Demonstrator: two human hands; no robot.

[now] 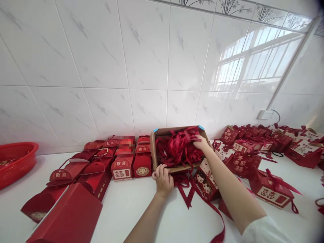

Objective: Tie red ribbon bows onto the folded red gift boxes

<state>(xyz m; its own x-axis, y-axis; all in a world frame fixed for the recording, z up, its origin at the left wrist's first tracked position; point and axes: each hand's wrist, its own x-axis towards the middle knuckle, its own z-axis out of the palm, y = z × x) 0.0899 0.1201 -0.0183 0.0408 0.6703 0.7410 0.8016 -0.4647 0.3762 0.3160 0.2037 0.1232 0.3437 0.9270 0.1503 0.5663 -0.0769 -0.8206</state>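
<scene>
An open cardboard box full of tangled dark red ribbons stands against the wall, with blue tape on its far corners. My left hand is closed on the box's near left corner. Inside the box, on the right side, my right hand has its fingers closed on the ribbons; the fingertips are partly hidden. Several ribbon ends hang over the near rim onto the white table. Below my right forearm stands a red gift box with cartoon figures, partly covered by the arm.
Left of the cardboard box are rows of red gift boxes, with a larger plain red box in front. A red plastic basin sits at the far left. Ribbon-tied gift boxes crowd the right. A white socket is on the wall.
</scene>
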